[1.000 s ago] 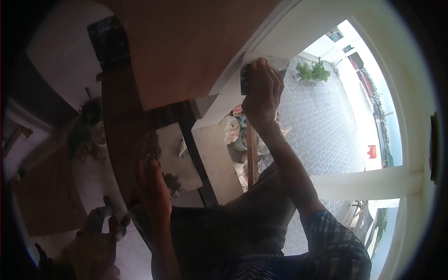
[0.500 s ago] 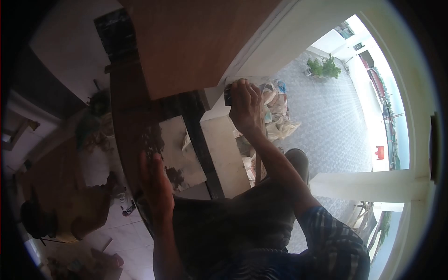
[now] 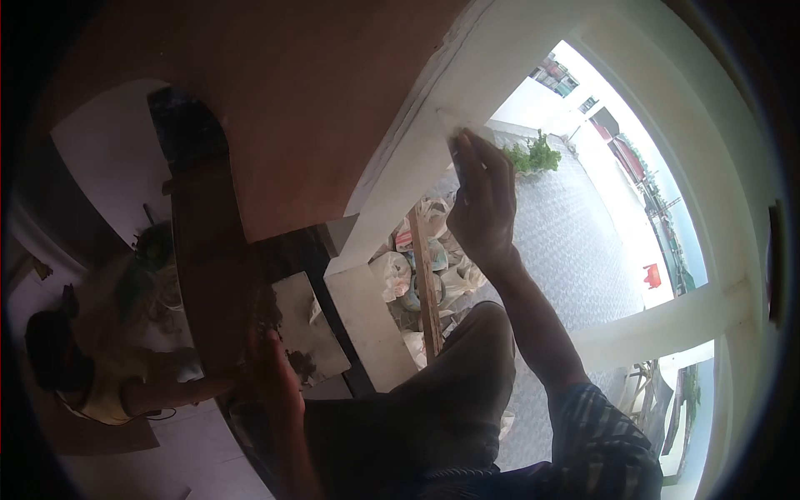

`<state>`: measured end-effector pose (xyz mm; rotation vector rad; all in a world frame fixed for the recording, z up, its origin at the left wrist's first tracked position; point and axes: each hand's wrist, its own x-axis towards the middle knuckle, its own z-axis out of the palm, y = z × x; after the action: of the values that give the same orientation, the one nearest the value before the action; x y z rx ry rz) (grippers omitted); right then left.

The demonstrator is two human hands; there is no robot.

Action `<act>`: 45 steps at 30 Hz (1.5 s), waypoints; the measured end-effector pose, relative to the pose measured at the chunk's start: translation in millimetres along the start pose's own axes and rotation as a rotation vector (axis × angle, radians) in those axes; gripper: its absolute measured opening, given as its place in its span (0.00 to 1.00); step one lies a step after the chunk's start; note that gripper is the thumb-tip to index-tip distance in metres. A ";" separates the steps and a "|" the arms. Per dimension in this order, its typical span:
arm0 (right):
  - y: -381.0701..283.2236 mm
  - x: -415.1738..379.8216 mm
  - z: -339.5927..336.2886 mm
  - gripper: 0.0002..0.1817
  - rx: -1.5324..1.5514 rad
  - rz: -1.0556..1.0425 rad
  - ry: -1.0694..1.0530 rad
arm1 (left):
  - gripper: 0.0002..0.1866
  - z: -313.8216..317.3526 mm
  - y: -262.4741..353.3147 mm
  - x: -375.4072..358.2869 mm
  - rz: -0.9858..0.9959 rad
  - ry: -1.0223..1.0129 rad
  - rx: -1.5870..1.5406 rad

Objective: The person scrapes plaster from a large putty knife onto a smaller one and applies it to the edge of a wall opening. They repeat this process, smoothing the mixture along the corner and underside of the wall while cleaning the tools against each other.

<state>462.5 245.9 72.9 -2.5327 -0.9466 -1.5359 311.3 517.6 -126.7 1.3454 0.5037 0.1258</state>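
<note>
My right hand (image 3: 485, 200) is raised at the white wall edge (image 3: 429, 137), its fingers closed around a small dark flat piece (image 3: 455, 150) that is mostly hidden by them. Lower on the left, my left hand (image 3: 277, 375) lies in shadow with its fingers stretched out at the dark brown board (image 3: 204, 258), and nothing shows in it. Just right of that hand is a pale sheet (image 3: 304, 312) with dark, crumbly smears on it. A large brown panel (image 3: 300, 133) stands beside the white wall edge.
A wooden strip (image 3: 427, 287) and several filled plastic bags (image 3: 396, 275) lie below the wall. A beige slab (image 3: 371, 312) is by my knee. Another person (image 3: 104, 379) is low on the left, an arm reaching toward the board. Outside are paving (image 3: 575, 242) and a potted plant (image 3: 537, 154).
My right hand has moved right and away from the wall's lower corner, along the white edge. The view has shifted. The other person's arm now stretches toward the board.
</note>
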 end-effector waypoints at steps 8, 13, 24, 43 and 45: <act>63.8 186.4 -45.3 0.39 -0.547 -0.225 0.173 | 0.37 2.2 8.8 0.8 0.001 -0.051 0.014; 59.5 224.2 -55.2 0.30 -0.388 -0.331 0.246 | 0.35 1.9 -1.8 1.0 0.011 -0.024 0.064; 60.4 222.1 -43.1 0.37 -0.331 -0.081 0.019 | 0.32 7.1 9.2 -4.6 0.030 -0.003 -0.079; 45.8 219.7 -48.0 0.32 -0.553 -0.113 -0.002 | 0.29 -4.3 -32.0 2.8 0.156 -0.055 0.316; 38.1 206.2 -45.2 0.31 -0.452 -0.068 -0.080 | 0.33 -8.8 -37.2 1.8 0.186 -0.085 0.326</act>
<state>513.5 299.1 274.3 -2.9032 -0.7704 -1.8645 301.9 517.4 -163.7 1.7093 0.3355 0.1426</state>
